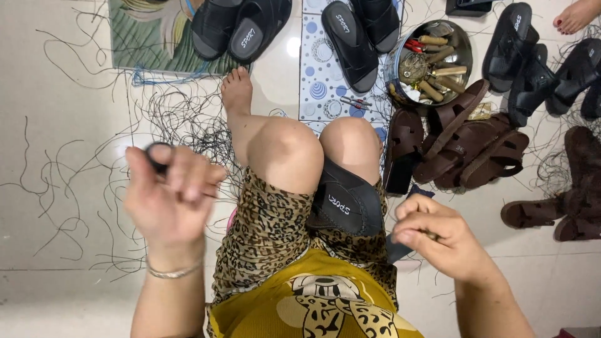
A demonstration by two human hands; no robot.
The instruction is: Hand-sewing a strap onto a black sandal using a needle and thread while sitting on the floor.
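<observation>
The left hand [170,195] is raised out to the side of the black sandal [346,201], its fingers curled and pinching a loop of dark thread [160,156]. The right hand [438,236] is closed too, thumb and fingers gripping a small tool [429,235], too hidden to name. The sandal is wedged between the knees [316,150], resting on the leopard-print lap [275,238]. It lies between the hands, its long axis running across the lap from left to right and slightly down. The right hand is just beside the sandal's lower right end; the left hand is well apart from it. Beyond the sandal, on the white floor [56,206], lie loose thread offcuts [163,112]. Up and right of the sandal stands a metal bowl [461,37] of wooden-handled tools, with a heap of brown sandals [463,147] just below it and more black ones [538,69] farther right. Another person's foot [576,15] shows at the top right corner.
</observation>
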